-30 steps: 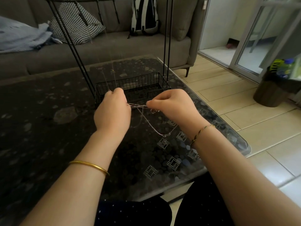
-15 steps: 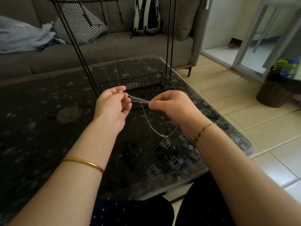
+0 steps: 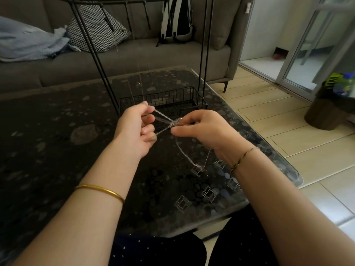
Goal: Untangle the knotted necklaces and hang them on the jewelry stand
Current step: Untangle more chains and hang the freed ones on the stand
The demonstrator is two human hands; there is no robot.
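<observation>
No legible text in view. At 3 o'clock, a yellow-green packet (image 3: 333,82) on top of the dark bin (image 3: 324,116) has bold black marks that look like lettering, but they are blurred and cut off and can't be read. The bottle (image 3: 345,84) just beside it has a blue-green label that is only a smear. The backpack (image 3: 177,22) at 12 o'clock shows plain black and white panels. The dotted squares (image 3: 182,202) on the table (image 3: 57,150) at 5 o'clock are a pattern, not characters.

left hand (image 3: 136,125) spreads necklace (image 3: 163,121) strands apart
</observation>
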